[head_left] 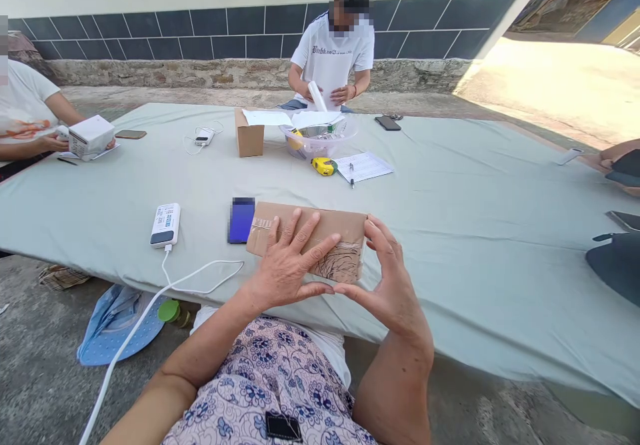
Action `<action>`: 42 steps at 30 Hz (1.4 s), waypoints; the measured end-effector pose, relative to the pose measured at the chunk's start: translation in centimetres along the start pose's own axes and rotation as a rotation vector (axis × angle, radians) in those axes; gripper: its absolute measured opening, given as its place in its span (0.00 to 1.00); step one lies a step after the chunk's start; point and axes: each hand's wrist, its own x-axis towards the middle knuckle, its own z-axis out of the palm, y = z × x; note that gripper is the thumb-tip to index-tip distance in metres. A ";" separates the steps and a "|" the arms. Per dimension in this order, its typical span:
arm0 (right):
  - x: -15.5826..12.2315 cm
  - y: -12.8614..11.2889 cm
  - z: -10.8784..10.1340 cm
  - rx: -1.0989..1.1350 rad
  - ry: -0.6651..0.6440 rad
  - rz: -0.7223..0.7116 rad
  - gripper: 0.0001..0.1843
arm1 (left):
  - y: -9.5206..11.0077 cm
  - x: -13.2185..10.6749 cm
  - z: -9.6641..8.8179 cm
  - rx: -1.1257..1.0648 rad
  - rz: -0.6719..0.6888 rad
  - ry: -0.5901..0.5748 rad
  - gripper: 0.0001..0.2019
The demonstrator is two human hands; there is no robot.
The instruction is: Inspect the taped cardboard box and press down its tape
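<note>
A brown cardboard box (340, 265), with clear tape along it, lies at the near edge of the cloth-covered table. My left hand (285, 265) rests on its top with the fingers spread. At the box's right end is my right hand (393, 278), its fingers along the edge and its thumb at the near side, so that it grips that end. The two thumb tips meet in front of the box. Just left of the box lies a phone with a blue screen (243, 221), touching or close to it. What is under the box is hidden.
A white power bank (165, 225) with a white cable stands to the left. Further back are a yellow tape measure (324, 166), a written sheet (367, 167), a plastic basin (320, 145) and an open carton (249, 139). Other people sit around the table (475, 231).
</note>
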 end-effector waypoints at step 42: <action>0.0 1.5 0.5 0.022 0.067 0.098 0.54 | -4.4 -1.5 1.1 -0.418 -0.624 0.482 0.15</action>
